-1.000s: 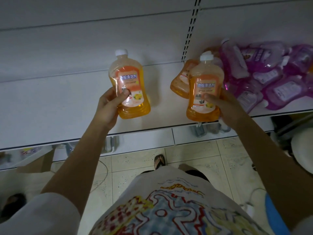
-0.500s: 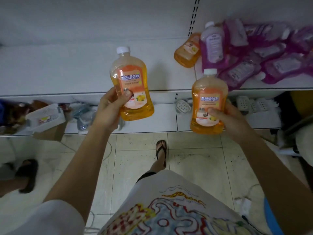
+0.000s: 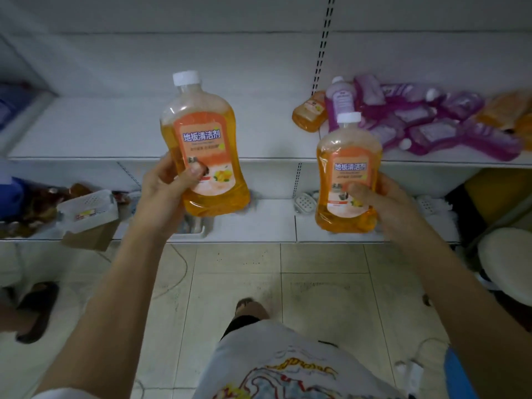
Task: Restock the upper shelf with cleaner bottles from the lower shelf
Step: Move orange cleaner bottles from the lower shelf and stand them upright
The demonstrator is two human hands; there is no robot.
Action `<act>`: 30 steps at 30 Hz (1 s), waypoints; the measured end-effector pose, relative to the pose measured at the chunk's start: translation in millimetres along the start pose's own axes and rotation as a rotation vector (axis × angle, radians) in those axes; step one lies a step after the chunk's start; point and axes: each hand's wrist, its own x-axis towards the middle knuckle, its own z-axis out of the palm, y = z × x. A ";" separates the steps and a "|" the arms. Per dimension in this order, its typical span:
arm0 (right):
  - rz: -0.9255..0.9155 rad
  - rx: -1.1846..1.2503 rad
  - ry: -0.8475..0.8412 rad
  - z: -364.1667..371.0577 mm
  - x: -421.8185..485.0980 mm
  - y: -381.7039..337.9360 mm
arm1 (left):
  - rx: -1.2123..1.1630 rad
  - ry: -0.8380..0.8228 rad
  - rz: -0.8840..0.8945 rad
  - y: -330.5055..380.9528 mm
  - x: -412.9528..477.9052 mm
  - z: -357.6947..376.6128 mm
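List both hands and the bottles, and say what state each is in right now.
Left hand, curled round a bottle.
Left orange bottle, upright, capped, held aloft.
Right hand, curled round a bottle.
Right orange bottle, upright, capped, held aloft.
Purple bottles, heaped on the shelf.

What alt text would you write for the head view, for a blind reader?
The left hand grips one orange cleaner bottle upright and the right hand grips a second orange bottle, lower, before white shop shelves. On the shelf behind, purple bottles lie heaped beside a third orange bottle.
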 end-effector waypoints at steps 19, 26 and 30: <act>-0.626 0.048 0.065 133.8 99.8 -267.9 | 0.044 0.016 0.528 236.0 153.7 -89.4; -0.596 -0.100 0.129 136.6 185.2 -336.2 | 0.161 -0.052 0.556 259.7 218.2 -98.6; -0.530 -0.171 0.073 135.3 244.5 -357.5 | 0.160 -0.038 0.561 256.4 240.4 -97.9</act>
